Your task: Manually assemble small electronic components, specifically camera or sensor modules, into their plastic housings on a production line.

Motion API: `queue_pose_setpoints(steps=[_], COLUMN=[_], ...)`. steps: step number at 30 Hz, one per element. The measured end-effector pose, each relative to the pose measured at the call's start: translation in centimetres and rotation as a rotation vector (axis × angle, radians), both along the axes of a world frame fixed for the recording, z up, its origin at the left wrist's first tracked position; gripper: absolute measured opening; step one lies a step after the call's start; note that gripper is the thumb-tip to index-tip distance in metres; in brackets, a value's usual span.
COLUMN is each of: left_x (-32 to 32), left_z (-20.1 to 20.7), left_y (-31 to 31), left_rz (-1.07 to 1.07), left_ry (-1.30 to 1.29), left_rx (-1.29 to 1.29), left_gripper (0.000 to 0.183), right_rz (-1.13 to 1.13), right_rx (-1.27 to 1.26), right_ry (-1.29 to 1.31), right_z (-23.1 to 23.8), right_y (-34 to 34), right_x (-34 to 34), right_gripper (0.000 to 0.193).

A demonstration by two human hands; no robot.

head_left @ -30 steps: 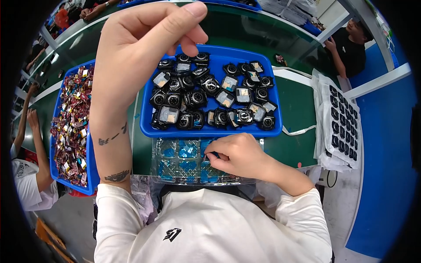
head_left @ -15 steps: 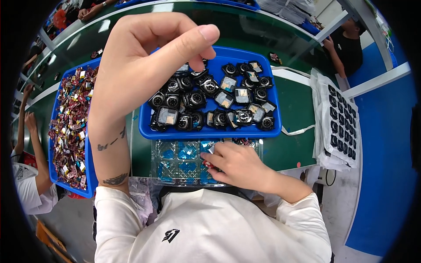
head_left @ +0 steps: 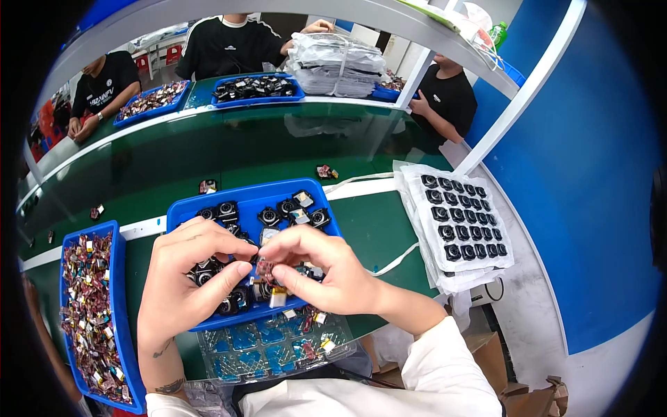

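Observation:
Above a blue tray (head_left: 182, 201) of black watch casings (head_left: 226, 210), my two hands meet fingertip to fingertip. In my right hand (head_left: 326, 274), thumb and fingers pinch a small reddish circuit assembly (head_left: 265, 270), with a silver and yellow piece (head_left: 278, 297) hanging below it. My left hand (head_left: 194, 278) is closed in a loose pinch, its index tip against the assembly's upper left edge; what lies between its thumb and finger does not show. Just below my hands is a clear plastic compartment tray (head_left: 267, 375), with blue film pieces at left and circuit assemblies (head_left: 306, 347) at right.
At left stands a blue bin (head_left: 114, 240) heaped with circuit assemblies. Padded sheets of black casings (head_left: 467, 215) are stacked at right. Loose assemblies (head_left: 325, 172) lie on the green bench (head_left: 257, 149). Several people sit beyond it, near more blue trays (head_left: 257, 101) and a wrapped stack (head_left: 337, 62).
The view has tilted up, showing more of the far bench. My left hand has lowered; my right hand has left the clear tray with a circuit assembly, and both now meet above the blue tray.

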State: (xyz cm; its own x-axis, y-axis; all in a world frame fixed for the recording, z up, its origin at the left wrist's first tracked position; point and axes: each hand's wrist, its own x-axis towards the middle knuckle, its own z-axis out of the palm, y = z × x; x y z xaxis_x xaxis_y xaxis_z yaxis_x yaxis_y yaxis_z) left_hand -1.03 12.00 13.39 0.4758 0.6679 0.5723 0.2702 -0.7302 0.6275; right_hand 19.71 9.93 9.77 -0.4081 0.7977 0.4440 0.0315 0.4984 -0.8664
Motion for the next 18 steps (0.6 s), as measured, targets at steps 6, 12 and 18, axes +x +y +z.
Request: queue_pose_setpoints(steps=[6, 12, 18], left_x=[-0.4, -1.3, -0.9], left_z=[0.3, 0.0, 0.1], left_y=[0.3, 0.4, 0.7], left_rz=[-0.035, 0.043, 0.030], left_ry=[-0.104, -0.150, -0.085], left_rx=[-0.068, 0.006, 0.078], left_gripper=[0.018, 0.014, 0.015], right_rz=[0.143, 0.091, 0.117], right_rx=[0.005, 0.036, 0.053], right_ry=[0.077, 0.061, 0.002], right_z=[2.6, 2.1, 2.1], right_y=[2.8, 3.1, 3.7], right_x=[-0.1, -0.7, 0.2], right_gripper=[0.019, 0.021, 0.018])
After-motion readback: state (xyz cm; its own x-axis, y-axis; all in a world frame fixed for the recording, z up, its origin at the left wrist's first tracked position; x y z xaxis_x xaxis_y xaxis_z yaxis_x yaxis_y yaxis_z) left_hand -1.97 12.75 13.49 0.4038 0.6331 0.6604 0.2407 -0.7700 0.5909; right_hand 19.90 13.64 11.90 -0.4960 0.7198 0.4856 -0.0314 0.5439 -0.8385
